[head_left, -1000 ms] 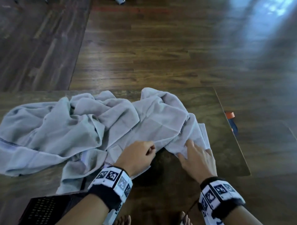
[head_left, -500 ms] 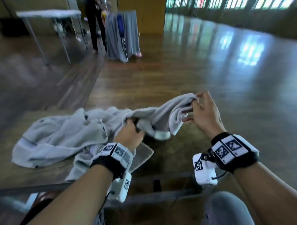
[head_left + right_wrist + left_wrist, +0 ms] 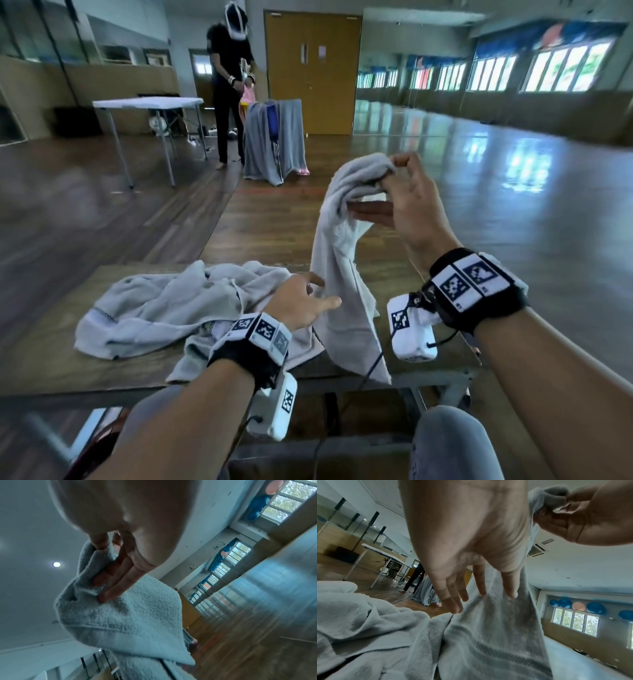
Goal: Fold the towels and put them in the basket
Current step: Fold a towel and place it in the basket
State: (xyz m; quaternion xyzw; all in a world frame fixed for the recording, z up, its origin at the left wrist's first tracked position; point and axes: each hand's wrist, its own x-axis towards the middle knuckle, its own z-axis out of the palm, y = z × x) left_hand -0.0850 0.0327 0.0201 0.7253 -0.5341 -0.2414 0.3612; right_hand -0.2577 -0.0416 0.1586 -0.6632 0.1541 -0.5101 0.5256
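A grey towel hangs from my right hand, which pinches its top corner between thumb and fingers high above the wooden table. The right wrist view shows that right hand with the towel bunched over its fingers. My left hand is low, with straight fingers laid against the hanging towel's left edge. In the left wrist view the left hand touches the towel without curling round it. A crumpled pile of grey towels lies on the table to the left. I see no basket clearly.
The table's right edge runs just beyond the hanging towel. Further back, on the wooden floor, another person stands by a white folding table and a chair draped with grey cloth.
My right hand has lifted the towel's corner much higher, so the towel now hangs upright. My left hand has let go of its bunched grip and lies open against the towel. The view tilted up.
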